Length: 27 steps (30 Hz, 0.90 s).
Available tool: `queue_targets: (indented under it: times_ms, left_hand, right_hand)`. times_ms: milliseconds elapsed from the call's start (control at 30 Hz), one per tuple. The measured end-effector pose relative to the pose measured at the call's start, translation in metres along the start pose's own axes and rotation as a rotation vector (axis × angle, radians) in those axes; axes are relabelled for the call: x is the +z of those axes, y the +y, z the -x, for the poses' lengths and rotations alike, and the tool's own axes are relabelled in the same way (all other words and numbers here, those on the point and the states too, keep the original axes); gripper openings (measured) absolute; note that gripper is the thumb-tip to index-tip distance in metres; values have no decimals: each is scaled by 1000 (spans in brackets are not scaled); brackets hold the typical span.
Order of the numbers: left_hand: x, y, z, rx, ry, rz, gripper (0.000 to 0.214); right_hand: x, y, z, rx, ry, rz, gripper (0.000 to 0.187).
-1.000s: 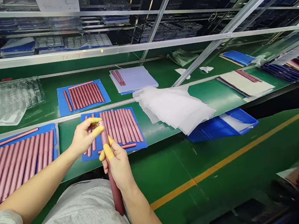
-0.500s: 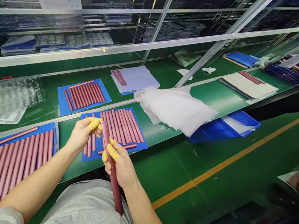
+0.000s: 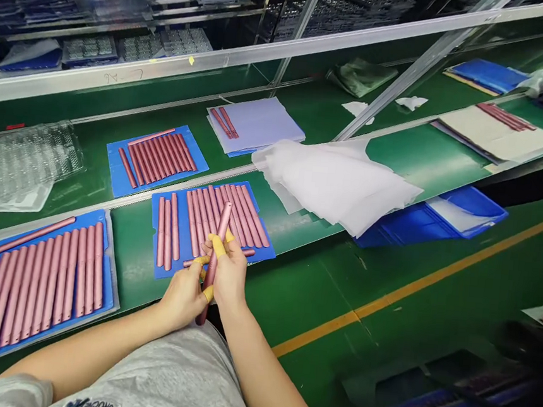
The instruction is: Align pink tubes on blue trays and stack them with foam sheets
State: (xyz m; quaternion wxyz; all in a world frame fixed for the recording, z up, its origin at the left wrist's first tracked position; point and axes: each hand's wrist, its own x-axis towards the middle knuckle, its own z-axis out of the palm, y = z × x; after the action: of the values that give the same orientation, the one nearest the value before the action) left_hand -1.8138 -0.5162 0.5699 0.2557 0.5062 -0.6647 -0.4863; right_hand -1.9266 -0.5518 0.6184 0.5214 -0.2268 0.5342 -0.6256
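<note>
A pink metallic tube stands tilted, nearly upright, in front of the person's chest, its top end leaning away from the body and its lower end showing below the hands. It is held above the near edge of a blue mat.

The right hand closes around the tube's middle, and the left hand grips it lower down, the two hands touching. Yellow finger cots cover several fingertips.

The blue mat carries a row of matching tubes lying side by side, with one lying crosswise near the hands. To the left, a larger blue mat holds a denser row, and a smaller blue mat lies farther off.

These rest on a green table, with a pile of white sheets to the right of the hands. A clear plastic tray lies at the far left, and a blue plastic bin sits beyond the table's near edge.
</note>
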Motion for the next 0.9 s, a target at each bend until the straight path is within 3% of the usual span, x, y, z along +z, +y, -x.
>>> queue_targets:
  times_ms: [67,167,300,433,533,633,900]
  left_hand:
    - [-4,-5,-13,-12,31,-143,59]
    - [-23,-15,-50,-173,63,-386,64]
    - [-48,-30,-116,-383,125,-576,60]
    - [-50,-43,-160,-500,106,-662,68]
    - [-41,-50,-171,-539,70,-721,68]
    - [-33,-57,-173,-541,38,-789,65]
    - [-29,-67,-165,-421,-4,-929,51]
  right_hand:
    - [-3,14,-9,-35,-11,88,65]
    - [-29,29,-23,-104,18,256,77]
    - [-97,44,-24,-69,116,448,76]
    - [-175,59,3,31,200,571,67]
    - [-224,73,27,105,290,630,66]
    - [-256,87,47,185,369,643,65]
    - [-282,87,63,236,361,605,49]
